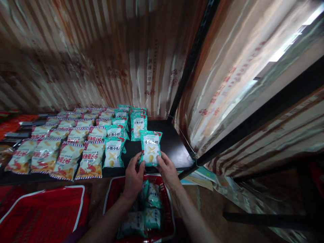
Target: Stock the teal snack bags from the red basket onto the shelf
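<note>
Between my two hands a teal and white snack bag [151, 150] is held upright over the front of the black shelf [174, 148]. My left hand [134, 173] grips its lower left corner, and my right hand [167, 168] pinches the lower right side. Left of it stands a front row bag of the same kind [113, 153], with more teal bags [139, 125] lined up behind. Below my hands, a red basket [108, 195] on the floor holds several teal snack bags [152, 217].
Rows of cream snack bags with striped edges [90, 160] fill the shelf's left part, with orange packs [12, 125] beyond. A second red basket [45, 216] sits at lower left. A black post [188, 57] and wrinkled plastic sheeting [220, 74] border the shelf's right end.
</note>
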A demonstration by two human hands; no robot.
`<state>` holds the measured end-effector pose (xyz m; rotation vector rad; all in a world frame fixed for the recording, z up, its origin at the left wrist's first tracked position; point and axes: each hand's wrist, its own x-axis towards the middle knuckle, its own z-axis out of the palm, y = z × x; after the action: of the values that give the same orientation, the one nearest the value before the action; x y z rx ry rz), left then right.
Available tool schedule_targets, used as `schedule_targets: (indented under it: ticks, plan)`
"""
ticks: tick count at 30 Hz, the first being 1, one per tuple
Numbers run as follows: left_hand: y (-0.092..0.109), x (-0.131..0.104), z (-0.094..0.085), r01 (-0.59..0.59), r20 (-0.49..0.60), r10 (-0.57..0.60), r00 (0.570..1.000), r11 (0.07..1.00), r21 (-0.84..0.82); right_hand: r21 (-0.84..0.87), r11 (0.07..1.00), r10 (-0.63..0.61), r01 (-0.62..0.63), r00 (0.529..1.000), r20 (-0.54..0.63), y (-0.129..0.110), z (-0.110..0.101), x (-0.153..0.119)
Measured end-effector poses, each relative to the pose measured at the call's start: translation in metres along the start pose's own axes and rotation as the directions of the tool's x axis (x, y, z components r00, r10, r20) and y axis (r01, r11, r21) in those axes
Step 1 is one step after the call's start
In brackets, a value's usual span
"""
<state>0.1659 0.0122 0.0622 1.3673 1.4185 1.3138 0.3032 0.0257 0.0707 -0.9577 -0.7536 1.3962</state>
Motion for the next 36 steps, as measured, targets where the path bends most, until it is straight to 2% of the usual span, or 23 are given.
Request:
schedule_targets:
  ticks: [5,10,15,21,29,36]
  plan:
    - [-0.007,0.005,0.009,-0.184,-0.052,0.189,0.981,0.978,0.098,-0.031,0.997,-0.069,0.067,0.996,-0.062,0.007,-0.002,0.007]
    - [-0.011,0.009,0.019,-0.294,-0.003,0.298,0.955,0.944,0.152,-0.117,0.987,-0.121,0.106,0.983,-0.135,0.013,0.001,0.020]
    - [-0.009,0.018,0.016,-0.307,0.044,0.305,0.951,0.922,0.237,-0.270,0.952,-0.174,0.143,0.980,-0.097,0.010,0.018,0.048]
    - [-0.018,0.033,0.011,-0.298,0.042,0.299,0.953,0.914,0.275,-0.523,0.819,-0.312,0.237,0.948,-0.059,0.013,0.030,0.073]
    - [-0.033,0.046,0.015,-0.253,-0.001,0.264,0.965,0.926,0.278,-0.710,0.645,-0.405,0.284,0.914,-0.002,0.025,0.034,0.080]
    - [-0.044,0.049,0.017,-0.214,-0.032,0.239,0.970,0.914,0.345,-0.807,0.545,-0.409,0.228,0.912,-0.019,0.038,0.030,0.082]
